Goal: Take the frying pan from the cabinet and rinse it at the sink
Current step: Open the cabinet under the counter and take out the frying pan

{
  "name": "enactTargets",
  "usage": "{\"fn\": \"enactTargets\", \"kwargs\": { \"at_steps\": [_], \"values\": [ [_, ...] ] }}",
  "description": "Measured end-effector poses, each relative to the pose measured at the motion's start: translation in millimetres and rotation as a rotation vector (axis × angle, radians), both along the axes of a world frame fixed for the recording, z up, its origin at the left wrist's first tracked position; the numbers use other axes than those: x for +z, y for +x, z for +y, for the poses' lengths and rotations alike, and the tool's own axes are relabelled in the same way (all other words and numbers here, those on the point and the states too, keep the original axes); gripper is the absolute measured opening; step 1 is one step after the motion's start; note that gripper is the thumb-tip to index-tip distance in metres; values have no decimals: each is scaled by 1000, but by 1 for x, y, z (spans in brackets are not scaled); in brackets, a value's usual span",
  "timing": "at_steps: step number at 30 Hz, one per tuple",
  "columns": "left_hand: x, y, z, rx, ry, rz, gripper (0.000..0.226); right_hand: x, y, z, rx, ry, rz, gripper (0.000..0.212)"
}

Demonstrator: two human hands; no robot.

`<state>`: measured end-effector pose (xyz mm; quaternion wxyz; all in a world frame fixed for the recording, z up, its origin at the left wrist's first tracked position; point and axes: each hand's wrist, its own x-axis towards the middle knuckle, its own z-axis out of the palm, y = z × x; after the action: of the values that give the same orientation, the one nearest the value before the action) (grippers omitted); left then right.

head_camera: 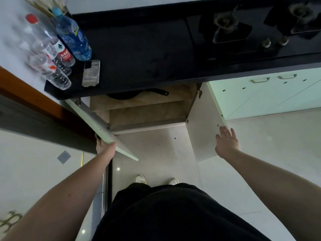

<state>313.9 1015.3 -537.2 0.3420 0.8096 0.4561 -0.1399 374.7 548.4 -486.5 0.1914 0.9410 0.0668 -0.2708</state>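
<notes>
A black frying pan [132,94] lies on the upper shelf inside the open cabinet [145,115] under the dark counter, its handle [159,92] pointing right; the counter edge hides most of it. Both cabinet doors stand swung out. My left hand [104,147] grips the outer edge of the left door [102,126], fingers hidden behind the panel. My right hand [226,141] lies with straight fingers against the inner face of the right door [203,129], near its outer edge. No sink is in view.
On the black counter [147,53] stand three plastic bottles [52,49] and a phone [91,73] at the left, with a gas hob [251,26] at the right. Closed pale green cabinet doors [269,93] lie to the right. My feet [156,180] stand on the tiled floor.
</notes>
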Motion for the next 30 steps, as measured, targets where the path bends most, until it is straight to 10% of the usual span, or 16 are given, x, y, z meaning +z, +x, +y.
{"fn": "enactTargets", "kwargs": {
  "at_steps": [12, 30],
  "values": [
    [27, -77, 81, -157, -69, 7, 44, 4, -32, 188, 220, 293, 97, 56],
    [42, -150, 197, -392, 340, 232, 27, 18, -98, 349, 295, 356, 31, 62]
  ]
}}
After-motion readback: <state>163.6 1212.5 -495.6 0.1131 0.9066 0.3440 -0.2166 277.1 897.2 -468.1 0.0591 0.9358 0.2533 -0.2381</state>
